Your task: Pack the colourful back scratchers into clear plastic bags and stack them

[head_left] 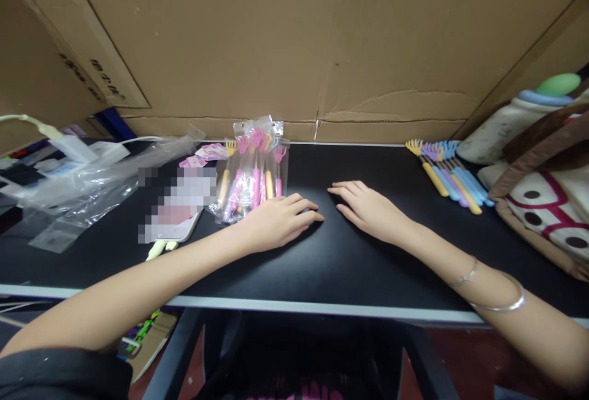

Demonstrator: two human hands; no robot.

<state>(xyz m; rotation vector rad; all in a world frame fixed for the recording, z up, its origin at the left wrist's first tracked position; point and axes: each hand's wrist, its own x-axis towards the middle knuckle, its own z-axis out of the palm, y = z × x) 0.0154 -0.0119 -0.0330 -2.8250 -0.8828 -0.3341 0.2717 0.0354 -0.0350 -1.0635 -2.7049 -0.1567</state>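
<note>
My left hand [280, 221] lies on the black tabletop [317, 271] with its fingers stretched out and nothing in it. Just behind it are several back scratchers in clear plastic bags [255, 170], with pink, yellow and purple handles and claw-shaped heads. Facing it across a small gap, my right hand [370, 210] also rests on the table, fingers extended and holding nothing. Farther right lies a bunch of unbagged back scratchers [448, 179] in yellow, purple and blue, heads toward the back.
A phone [184, 210] with a cable and loose clear bags [115, 185] lie at the left, near a white power strip [76, 151]. Small pink cards [207, 154] sit behind the phone. At the right stand a bottle [510, 121] and a cartoon-face bag [547, 203]. Cardboard [285, 38] walls the back.
</note>
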